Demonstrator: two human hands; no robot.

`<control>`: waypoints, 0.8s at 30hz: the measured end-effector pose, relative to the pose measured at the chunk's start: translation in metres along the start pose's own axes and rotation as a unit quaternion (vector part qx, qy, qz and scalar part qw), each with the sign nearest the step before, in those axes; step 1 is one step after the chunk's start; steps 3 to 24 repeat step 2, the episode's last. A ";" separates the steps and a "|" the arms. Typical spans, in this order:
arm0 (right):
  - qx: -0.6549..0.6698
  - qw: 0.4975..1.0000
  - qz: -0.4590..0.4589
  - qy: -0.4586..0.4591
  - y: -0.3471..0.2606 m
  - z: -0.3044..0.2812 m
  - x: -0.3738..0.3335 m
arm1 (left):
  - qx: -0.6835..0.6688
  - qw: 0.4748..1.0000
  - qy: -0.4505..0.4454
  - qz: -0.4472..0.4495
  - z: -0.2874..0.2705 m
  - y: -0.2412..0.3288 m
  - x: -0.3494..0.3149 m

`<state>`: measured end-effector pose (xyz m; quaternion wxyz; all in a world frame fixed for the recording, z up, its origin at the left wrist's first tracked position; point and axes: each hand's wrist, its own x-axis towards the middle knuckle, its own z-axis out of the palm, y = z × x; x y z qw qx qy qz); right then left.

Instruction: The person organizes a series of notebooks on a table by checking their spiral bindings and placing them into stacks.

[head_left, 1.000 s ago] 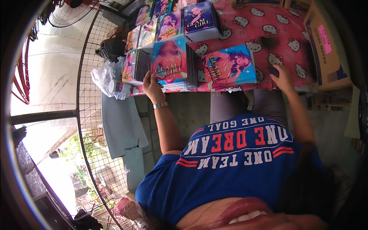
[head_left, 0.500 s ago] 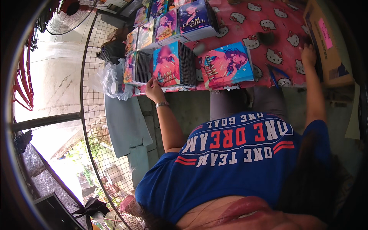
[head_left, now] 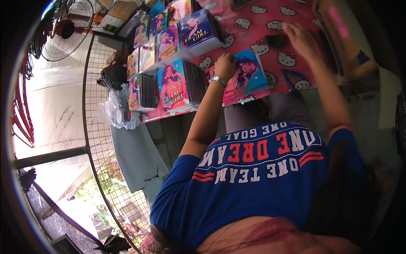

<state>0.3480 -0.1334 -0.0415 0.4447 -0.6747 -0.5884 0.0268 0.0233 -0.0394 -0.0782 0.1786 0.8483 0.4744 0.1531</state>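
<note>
A spiral notebook (head_left: pixel 252 73) with a blue and pink illustrated cover lies turned sideways near the table's front edge, apparently on top of others. My left hand (head_left: pixel 225 67), with a watch at the wrist, is over its upper left corner. The fingers curl down, and their tips and anything in them are hidden. To the left stands a stack of matching notebooks (head_left: pixel 172 84), black spiral bindings facing right. Further right, my right hand (head_left: pixel 299 39) is raised above the table with fingers apart and nothing in them. Beside it is a dark round thing (head_left: pixel 275 41), too blurred to name.
More notebook stacks (head_left: pixel 198 29) fill the table's left side. A slim blue thing (head_left: pixel 289 79) lies near the front edge of the pink patterned tablecloth (head_left: pixel 241 23). A cardboard box (head_left: pixel 344 42) stands right, a clear plastic bag (head_left: pixel 113 111) left, before a wire mesh (head_left: pixel 103 139).
My left hand has moved right, from the front of the notebook stack to the sideways notebook. My right hand has left the side of the box and moved inward. The view has shifted slightly.
</note>
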 end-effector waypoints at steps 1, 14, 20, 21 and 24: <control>0.022 0.999 -0.028 -0.003 -0.005 0.005 -0.006 | -0.011 1.000 -0.015 -0.005 0.002 0.002 0.004; 0.047 0.997 0.005 -0.065 -0.008 0.003 -0.014 | -0.022 0.999 -0.029 -0.011 0.002 0.003 0.008; 0.047 0.997 0.005 -0.065 -0.008 0.003 -0.014 | -0.022 0.999 -0.029 -0.011 0.002 0.003 0.008; 0.047 0.997 0.005 -0.065 -0.008 0.003 -0.014 | -0.022 0.999 -0.029 -0.011 0.002 0.003 0.008; 0.047 0.997 0.005 -0.065 -0.008 0.003 -0.014 | -0.022 0.999 -0.029 -0.011 0.002 0.003 0.008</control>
